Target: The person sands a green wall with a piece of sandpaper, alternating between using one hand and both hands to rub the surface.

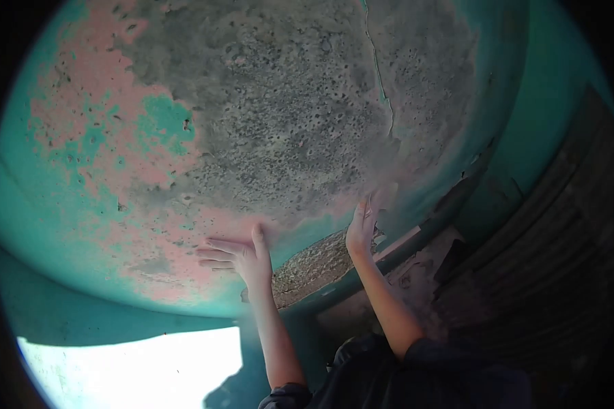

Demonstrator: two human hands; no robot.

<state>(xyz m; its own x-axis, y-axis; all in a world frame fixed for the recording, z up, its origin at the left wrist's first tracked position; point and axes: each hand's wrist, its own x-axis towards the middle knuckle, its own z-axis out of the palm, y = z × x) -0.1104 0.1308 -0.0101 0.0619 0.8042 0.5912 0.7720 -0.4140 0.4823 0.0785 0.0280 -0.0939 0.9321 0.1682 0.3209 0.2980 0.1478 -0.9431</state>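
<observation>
A large curved surface point(286, 123) fills most of the head view, rough and pitted grey in the middle, with pink and turquoise paint patches around it. My left hand point(242, 255) lies spread against the pink part, its fingers pointing left and its thumb up. My right hand point(363, 228) is raised by the surface's lower right edge, fingers upward, with a small pale flat piece point(387, 196) at its fingertips. Dust or blur hides how the fingers meet that piece. A rough broken strip point(314, 266) shows between the two forearms.
A thin crack point(375, 61) runs down the upper part of the surface. Bright light comes through an opening point(136, 368) at the lower left. Dark ridged material point(539, 225) stands at the right. Dark clothing point(389, 378) shows at the bottom.
</observation>
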